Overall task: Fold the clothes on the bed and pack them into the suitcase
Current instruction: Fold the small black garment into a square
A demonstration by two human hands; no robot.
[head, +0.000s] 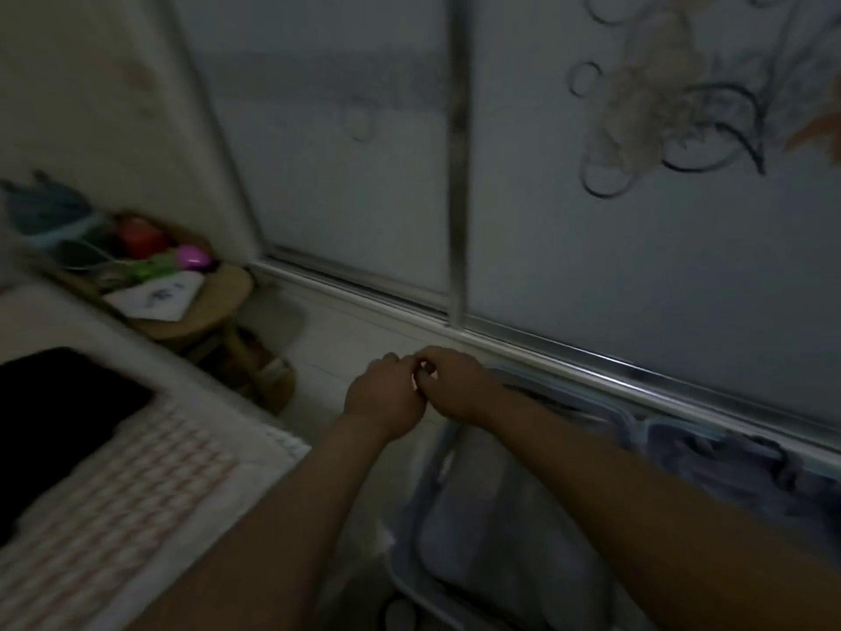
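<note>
My left hand [382, 398] and my right hand [455, 384] meet at mid-frame with fingers curled, fingertips touching each other. A small pale spot shows between them; blur hides what it is. Just below and to the right of them lies the light-blue suitcase [459, 580], open on the floor. Greyish clothes [509, 516] fill its near half and darker clothes [728, 453] its far half by the wall. On the bed [255, 453] at left lie a black garment [59, 412] and a pink-checked cloth [118, 507].
A sliding frosted-glass door [591, 220] with a metal rail runs behind the suitcase. A small round wooden stool [214, 307] at the bed's head carries a bag, colourful items and a white paper. A strip of pale floor [355, 339] separates bed and door.
</note>
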